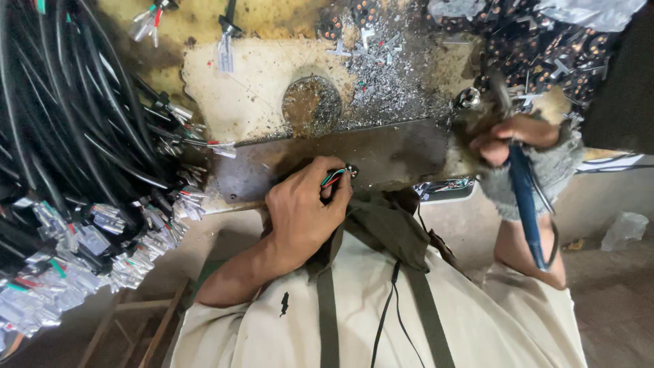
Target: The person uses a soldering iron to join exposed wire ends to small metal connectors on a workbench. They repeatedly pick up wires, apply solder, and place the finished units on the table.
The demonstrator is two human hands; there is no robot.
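A person's left hand (pixel 303 211) pinches thin red and green wires (pixel 334 178) against a dark metal plate (pixel 381 153) at the near edge of a littered desk (pixel 252 88). To the right, the right hand (pixel 514 136) is closed around a blue-handled tool (pixel 526 204) (its working end is blurred). A thick bundle of black cables (pixel 61 116) with taped, stripped ends hangs at far left. Metal scraps (pixel 388 75) cover the desk beyond the plate.
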